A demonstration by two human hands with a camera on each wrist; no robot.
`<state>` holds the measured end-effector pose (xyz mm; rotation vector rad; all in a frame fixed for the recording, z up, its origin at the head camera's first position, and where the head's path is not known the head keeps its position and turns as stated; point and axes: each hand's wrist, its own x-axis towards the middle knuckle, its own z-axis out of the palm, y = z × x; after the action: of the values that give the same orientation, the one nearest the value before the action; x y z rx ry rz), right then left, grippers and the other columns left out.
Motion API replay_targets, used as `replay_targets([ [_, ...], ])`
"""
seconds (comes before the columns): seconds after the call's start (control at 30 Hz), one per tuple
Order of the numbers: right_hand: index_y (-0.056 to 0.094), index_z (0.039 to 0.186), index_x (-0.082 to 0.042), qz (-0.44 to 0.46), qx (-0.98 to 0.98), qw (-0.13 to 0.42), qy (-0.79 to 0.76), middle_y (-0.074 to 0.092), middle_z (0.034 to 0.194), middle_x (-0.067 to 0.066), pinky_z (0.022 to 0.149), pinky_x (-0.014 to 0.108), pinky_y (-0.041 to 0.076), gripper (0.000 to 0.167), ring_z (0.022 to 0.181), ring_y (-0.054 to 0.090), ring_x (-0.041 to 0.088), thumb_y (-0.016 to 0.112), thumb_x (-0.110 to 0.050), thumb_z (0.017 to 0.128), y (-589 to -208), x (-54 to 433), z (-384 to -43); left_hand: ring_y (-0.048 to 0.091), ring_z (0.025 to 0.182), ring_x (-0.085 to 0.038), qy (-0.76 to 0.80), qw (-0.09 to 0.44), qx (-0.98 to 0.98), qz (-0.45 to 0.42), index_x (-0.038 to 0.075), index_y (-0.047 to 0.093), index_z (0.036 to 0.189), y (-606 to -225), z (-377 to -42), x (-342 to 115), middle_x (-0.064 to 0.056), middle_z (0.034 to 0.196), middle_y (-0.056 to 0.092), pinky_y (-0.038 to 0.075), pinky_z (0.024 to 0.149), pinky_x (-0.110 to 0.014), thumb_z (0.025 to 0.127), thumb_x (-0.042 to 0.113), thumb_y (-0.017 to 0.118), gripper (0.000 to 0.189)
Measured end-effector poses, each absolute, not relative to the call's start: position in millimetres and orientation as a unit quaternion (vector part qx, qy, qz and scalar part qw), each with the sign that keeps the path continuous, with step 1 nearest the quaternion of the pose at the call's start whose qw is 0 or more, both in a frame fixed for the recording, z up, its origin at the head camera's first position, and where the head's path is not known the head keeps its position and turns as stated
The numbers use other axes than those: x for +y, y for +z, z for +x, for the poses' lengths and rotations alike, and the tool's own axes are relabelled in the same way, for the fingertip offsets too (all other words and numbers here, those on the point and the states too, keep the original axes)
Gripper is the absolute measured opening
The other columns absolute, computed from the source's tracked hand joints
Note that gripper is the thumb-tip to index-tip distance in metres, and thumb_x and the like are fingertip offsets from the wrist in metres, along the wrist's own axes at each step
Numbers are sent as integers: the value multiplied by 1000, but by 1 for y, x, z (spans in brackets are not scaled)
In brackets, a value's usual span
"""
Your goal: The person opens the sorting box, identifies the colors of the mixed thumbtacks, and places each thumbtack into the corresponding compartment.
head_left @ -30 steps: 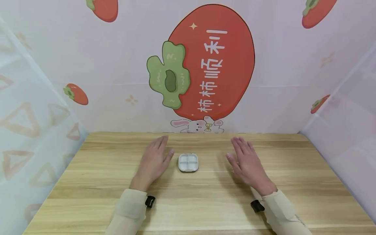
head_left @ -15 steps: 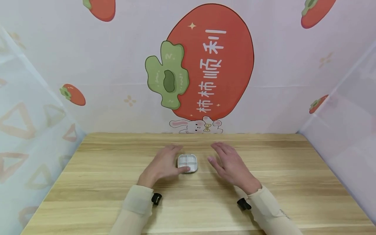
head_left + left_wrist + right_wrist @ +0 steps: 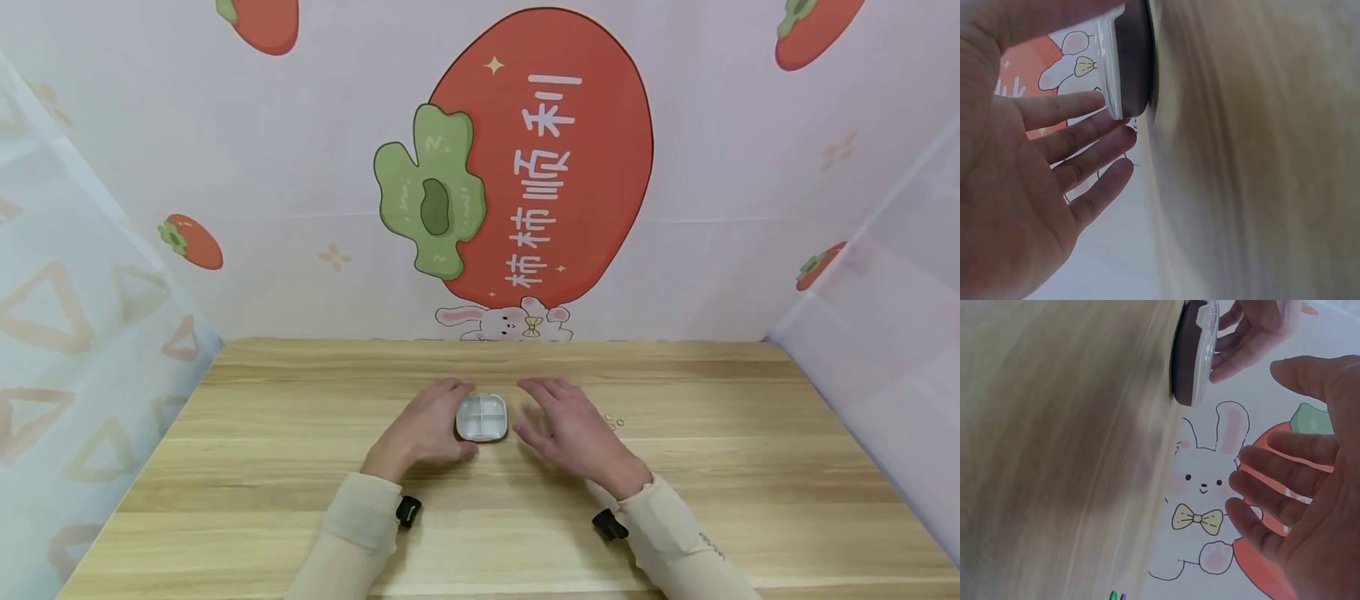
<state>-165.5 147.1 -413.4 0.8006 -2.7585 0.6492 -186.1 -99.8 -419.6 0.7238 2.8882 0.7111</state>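
Note:
A small pill box (image 3: 482,418) with a clear lid and a four-part grid lies on the wooden table. My left hand (image 3: 423,423) is at its left side, thumb at the near edge and fingertips at the far edge. In the left wrist view, the thumb and index finger span the dark-bottomed box (image 3: 1134,62), while the other fingers spread loosely. My right hand (image 3: 573,429) hovers just right of the box, its fingers relaxed and apart from it. The right wrist view shows that palm (image 3: 1322,531) holding nothing.
Several tiny pieces (image 3: 613,422) lie on the table right of my right hand; a green one (image 3: 1114,595) shows in the right wrist view. A printed cloth (image 3: 337,167) with persimmons and a rabbit rises behind the table (image 3: 247,450), with cloth on both sides.
Both hands have moved inward toward the pill box. The left thumb and fingers now span its left side; the right hand has come close to it, uncovering the tiny pieces. The box stays in place.

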Motion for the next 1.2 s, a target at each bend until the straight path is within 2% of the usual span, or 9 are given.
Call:
replay_targets([
  [0.2,57,140,-7,278,-930,90,224,61,136,11,105,54,44,63,126,56,32,80,-34,89,-417,145,-164,49,132,-31,231,34,945,230,1,56,140,-423,-187,-96,-12,140,55,39,112,-46,76,25,88,75],
  [0.4,60,138,-7,282,-930,76,221,61,136,10,105,53,44,63,125,56,30,83,-35,86,-418,143,-163,51,129,-31,245,49,943,219,-3,54,140,-424,-185,-92,-15,140,54,42,109,-46,76,22,88,77],
  [0.7,62,135,-9,286,-934,53,207,62,134,6,104,49,45,64,123,56,27,86,-35,82,-419,139,-163,51,126,-31,245,67,941,222,-2,50,144,-423,-182,-83,-17,141,52,43,109,-46,80,24,87,78],
  [0.9,61,137,-10,279,-937,29,207,59,138,6,107,49,44,66,127,54,28,86,-38,82,-418,139,-163,52,125,-29,243,67,940,229,-2,49,145,-422,-180,-79,-17,141,52,44,108,-45,80,24,87,80],
  [1.2,63,135,-8,280,-935,2,217,57,139,10,105,51,45,66,126,55,31,88,-33,80,-420,141,-164,53,123,-26,248,73,937,235,-2,47,147,-420,-177,-74,-15,140,52,45,107,-43,81,26,86,81],
])
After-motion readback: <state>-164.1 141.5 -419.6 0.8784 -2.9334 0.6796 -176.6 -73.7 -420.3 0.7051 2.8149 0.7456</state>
